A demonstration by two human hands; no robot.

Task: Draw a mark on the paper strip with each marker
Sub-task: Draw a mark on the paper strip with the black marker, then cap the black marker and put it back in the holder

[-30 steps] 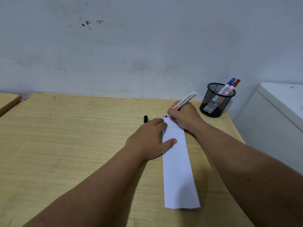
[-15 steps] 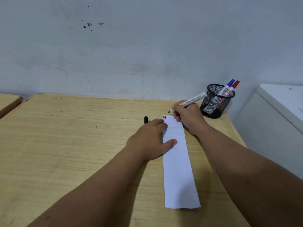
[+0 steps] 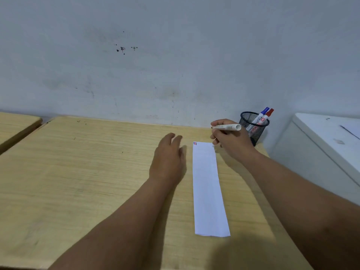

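A long white paper strip (image 3: 207, 188) lies on the wooden desk (image 3: 78, 172), with small blue, red and dark marks (image 3: 195, 143) at its far left corner. My right hand (image 3: 231, 141) holds an uncapped white marker (image 3: 227, 127) roughly level above the desk, just beyond the strip's far end. My left hand (image 3: 168, 158) hovers left of the strip, fingers extended, holding nothing; it hides the spot where the black cap lay. A blue-capped marker (image 3: 262, 114) and a red-capped marker (image 3: 267, 115) stand in the black mesh cup (image 3: 253, 127).
The mesh cup stands at the desk's far right corner against the pale wall. A white cabinet (image 3: 321, 145) sits right of the desk. Another wooden desk (image 3: 15, 123) edge shows at the far left.
My right hand lifted the marker off the strip and swung it level. My left hand left the paper and moved up and to the left, covering the black cap.
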